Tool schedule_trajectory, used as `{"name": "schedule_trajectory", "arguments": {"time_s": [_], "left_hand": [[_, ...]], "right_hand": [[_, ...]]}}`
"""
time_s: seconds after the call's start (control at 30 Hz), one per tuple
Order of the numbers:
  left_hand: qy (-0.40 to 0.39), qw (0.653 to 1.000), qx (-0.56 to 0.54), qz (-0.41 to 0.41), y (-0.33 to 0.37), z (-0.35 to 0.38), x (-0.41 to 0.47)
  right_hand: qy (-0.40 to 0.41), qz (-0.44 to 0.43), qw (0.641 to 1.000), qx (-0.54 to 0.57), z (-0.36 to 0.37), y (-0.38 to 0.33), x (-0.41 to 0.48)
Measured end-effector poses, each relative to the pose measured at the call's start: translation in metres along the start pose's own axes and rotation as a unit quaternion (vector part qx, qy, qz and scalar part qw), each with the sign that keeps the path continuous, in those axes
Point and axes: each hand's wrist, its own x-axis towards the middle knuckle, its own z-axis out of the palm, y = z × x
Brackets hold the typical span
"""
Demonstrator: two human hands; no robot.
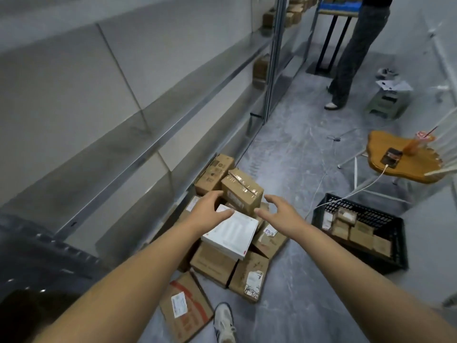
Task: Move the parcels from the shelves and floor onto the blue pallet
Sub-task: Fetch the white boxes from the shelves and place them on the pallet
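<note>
Your left hand (210, 211) and right hand (279, 212) hover either side of the taped parcel (243, 191). Your fingers (213, 195) are spread wide, holding nothing.

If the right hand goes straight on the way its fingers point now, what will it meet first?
Most likely the taped brown box: the open right hand points at its near side. Depth is unclear in this single view, so this is not certain.

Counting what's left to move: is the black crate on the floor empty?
No, the black crate holds several small brown parcels packed together on its floor.
</note>
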Motion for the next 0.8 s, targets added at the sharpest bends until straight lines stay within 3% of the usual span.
{"name": "schedule_trajectory", "arguments": {"time_s": [0.13,0.43,0.7,0.8], "left_hand": [[-0.039,0.999,0.0,-0.037,-0.05,0.019,0.054],[-0.086,0.988,-0.028,-0.121,-0.18,0.094,0.177],[-0.071,0.981,-0.07,-0.168,-0.302,0.178,0.253],[-0.037,0.972,-0.091,-0.214,-0.344,0.207,0.279]], "right_hand": [[-0.027,0.055,0.996,0.061,0.03,0.027,0.06],[-0.022,0.172,0.983,0.068,0.118,0.136,0.189],[-0.021,0.278,0.941,0.193,0.217,0.261,0.268],[-0.023,0.34,0.91,0.235,0.254,0.296,0.289]]}}
